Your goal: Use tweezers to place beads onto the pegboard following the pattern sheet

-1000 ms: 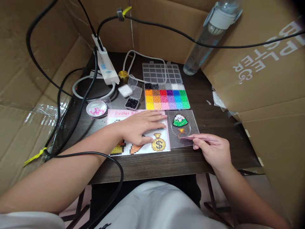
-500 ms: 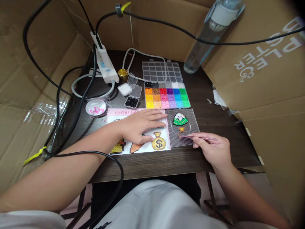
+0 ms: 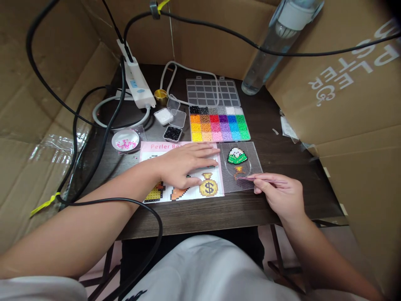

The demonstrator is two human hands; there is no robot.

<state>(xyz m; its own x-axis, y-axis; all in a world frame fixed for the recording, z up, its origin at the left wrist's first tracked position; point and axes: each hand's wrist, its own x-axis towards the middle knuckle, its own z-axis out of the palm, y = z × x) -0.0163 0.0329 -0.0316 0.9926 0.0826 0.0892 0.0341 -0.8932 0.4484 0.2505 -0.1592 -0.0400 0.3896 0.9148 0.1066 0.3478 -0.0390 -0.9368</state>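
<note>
My left hand (image 3: pixel 189 165) lies flat with fingers spread on the bead pattern sheet (image 3: pixel 184 195), covering part of its printed pictures. A money bag picture (image 3: pixel 208 185) shows just below its fingertips. Pinched in my right hand (image 3: pixel 280 194) is a pair of pink tweezers (image 3: pixel 267 180), tips over the clear pegboard (image 3: pixel 255 161). On the pegboard sits a green and white bead figure (image 3: pixel 237 156) with a dark outline. Below it is a small yellow and brown bead piece (image 3: pixel 239 169), close to the tweezer tips. Whether the tips hold a bead is too small to tell.
Behind the sheet stands an open bead box (image 3: pixel 219 124) sorted by colour. Small boxes of white beads (image 3: pixel 163 116) and black beads (image 3: pixel 172 133), a dish of pink beads (image 3: pixel 125 140), a gold cup (image 3: pixel 161 96), a power strip (image 3: pixel 138 85) and a bottle (image 3: pixel 269 50) surround it. Black cables (image 3: pixel 159 225) hang across.
The view has shifted very slightly. Both hands stay in nearly the same place, the tweezers still at the brown beads on the pegboard.
</note>
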